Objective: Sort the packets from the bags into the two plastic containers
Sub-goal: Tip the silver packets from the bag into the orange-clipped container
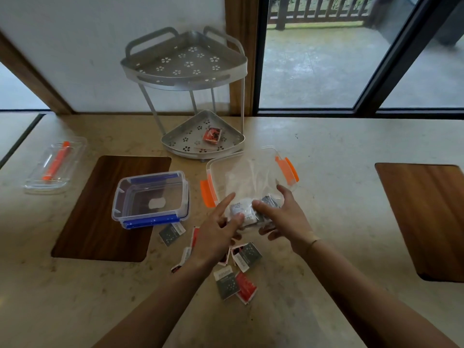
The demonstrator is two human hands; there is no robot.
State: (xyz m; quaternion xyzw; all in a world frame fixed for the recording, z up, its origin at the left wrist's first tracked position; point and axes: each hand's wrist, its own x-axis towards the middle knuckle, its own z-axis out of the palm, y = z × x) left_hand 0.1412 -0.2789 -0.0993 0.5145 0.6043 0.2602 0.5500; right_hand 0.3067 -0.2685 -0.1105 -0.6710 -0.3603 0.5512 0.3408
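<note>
Both forearms reach forward over the counter [326, 151]. The left hand [216, 234] is spread, index finger extended, thumb tip touching a clear bag [247, 209] of packets. The right hand [283, 217] is also spread, fingers straight, palm over the bag's right side; whether its hidden thumb grips the film cannot be told. A thin band circles the right wrist.

The bag lies at the near edge of the orange-clip container [251, 172], partly inside it; its film blurs against the clear wall, so the exact edge is hard to make out. Packets inside show grey and white. The blue-clip container [150, 197] sits to the left on a dark wooden mat [82, 222]; it is a clear, rounded rectangle.

Loose packets [238, 277], flat squares in grey and red, lie scattered on the counter beneath the hands, several partly covered by the left hand. Print on them is unreadable.

A perforated metal corner rack [185, 69] stands behind, holding one red packet [213, 135] on its lower tier. A clear lid [55, 167] with orange clip lies far left. A second wooden mat [426, 217] is cut off at the right.
</note>
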